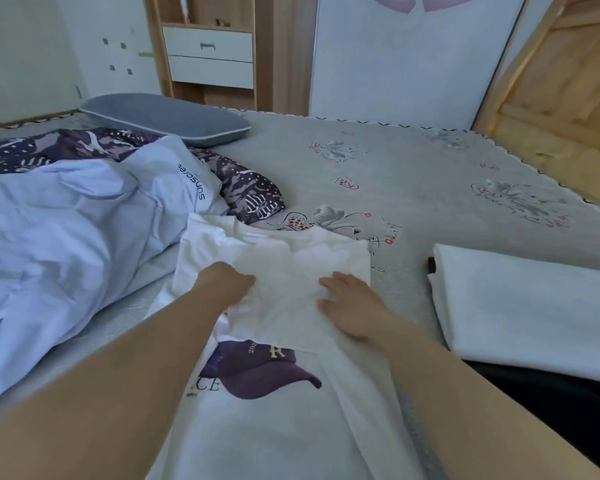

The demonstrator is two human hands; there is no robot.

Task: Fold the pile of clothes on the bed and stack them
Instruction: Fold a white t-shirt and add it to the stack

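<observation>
White T-shirt (284, 393) lies lengthwise from me on the bed (413, 174); my left hand (227, 282) pinches its folded-down far end, my right hand (352, 306) presses flat there.

The white T-shirt (284, 393) at six o'clock carries a dark purple cap print with pale lettering. At nine o'clock lies a pale blue garment (66, 244), over purple cloth with white dots and stripes (250, 192). The grey bedsheet (413, 174) shows grey flowers with red-dotted berries. A blue-grey pillow (167, 119) sits at eleven o'clock, folded white cloth (527, 306) at three.
</observation>
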